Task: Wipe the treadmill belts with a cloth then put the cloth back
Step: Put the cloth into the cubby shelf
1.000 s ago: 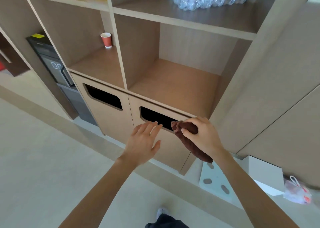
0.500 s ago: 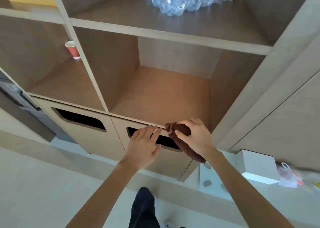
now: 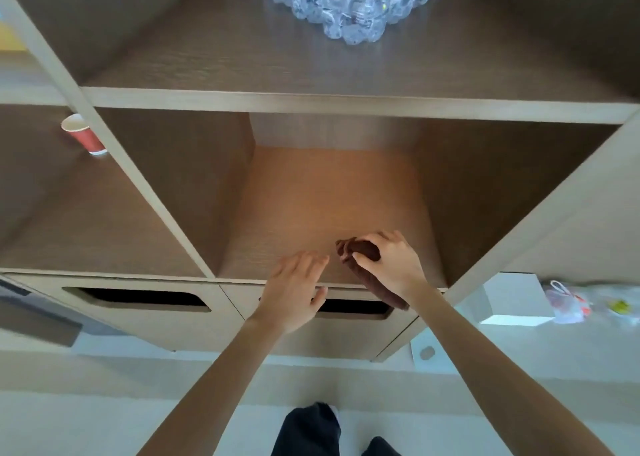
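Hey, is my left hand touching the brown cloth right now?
Apart. The head view shows a strip of bare shelf between the left hand and the cloth, which the right hand grips.

right hand [image 3: 393, 265] gripping brown cloth [image 3: 362, 253]; left hand [image 3: 294, 291] flat beside

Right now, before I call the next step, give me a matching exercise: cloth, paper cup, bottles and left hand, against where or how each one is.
Things:
1. cloth
2. paper cup
3. bottles
4. left hand

Place or state:
A. on the upper shelf
B. in the left compartment
C. gripped by the right hand
D. open, holding nothing

Pairs: 1-C, 2-B, 3-A, 4-D.
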`<state>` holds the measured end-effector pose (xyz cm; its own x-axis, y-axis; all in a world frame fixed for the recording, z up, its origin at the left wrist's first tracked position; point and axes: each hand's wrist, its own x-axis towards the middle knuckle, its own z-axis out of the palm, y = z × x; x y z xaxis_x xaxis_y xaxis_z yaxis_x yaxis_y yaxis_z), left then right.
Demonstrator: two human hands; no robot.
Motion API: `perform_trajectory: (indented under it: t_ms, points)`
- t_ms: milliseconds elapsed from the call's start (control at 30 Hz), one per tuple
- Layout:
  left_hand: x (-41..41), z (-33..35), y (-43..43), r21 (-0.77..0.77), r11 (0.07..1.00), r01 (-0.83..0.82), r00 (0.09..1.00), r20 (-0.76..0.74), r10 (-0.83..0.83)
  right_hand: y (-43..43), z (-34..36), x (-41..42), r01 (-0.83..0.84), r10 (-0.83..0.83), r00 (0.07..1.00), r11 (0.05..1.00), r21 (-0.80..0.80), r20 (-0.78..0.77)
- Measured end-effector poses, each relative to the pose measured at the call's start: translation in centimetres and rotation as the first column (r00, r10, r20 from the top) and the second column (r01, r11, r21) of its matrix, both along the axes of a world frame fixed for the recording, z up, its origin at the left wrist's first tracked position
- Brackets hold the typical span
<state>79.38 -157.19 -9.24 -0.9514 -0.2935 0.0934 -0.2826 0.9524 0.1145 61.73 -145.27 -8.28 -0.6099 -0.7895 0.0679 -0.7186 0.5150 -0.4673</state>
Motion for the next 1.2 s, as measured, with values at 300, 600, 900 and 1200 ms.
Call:
perform_trajectory:
  t_ms: [300,600,900,1200]
  points:
    - [-2.1,-4.1,-3.8,0.009,1.0,0.024,0.994,0.103,-0.024,-3.6,-3.5,-1.3,0.07,-0.064,0.997,0.99,0.122,-0.045]
    - [-3.1,-6.8,-4.0,0.069,0.997,0.02,0.999,-0.036,-0.018,-2.5,-4.8,-2.0,-0.005,0.015,0.997,0.992,0.125,-0.082]
    - [-4.0,-6.7,-3.2,0.144,0.987,0.068,0.992,-0.12,-0.051,4.0,-5.4,-0.1,0.231,-0.23,0.973,0.962,-0.146,0.027]
    - [-5.3,-5.7,-1.3,0.197,0.943,0.269,0.945,-0.242,-0.219,2.1,-5.1,1.7,0.35,-0.266,0.908,0.905,-0.241,0.323]
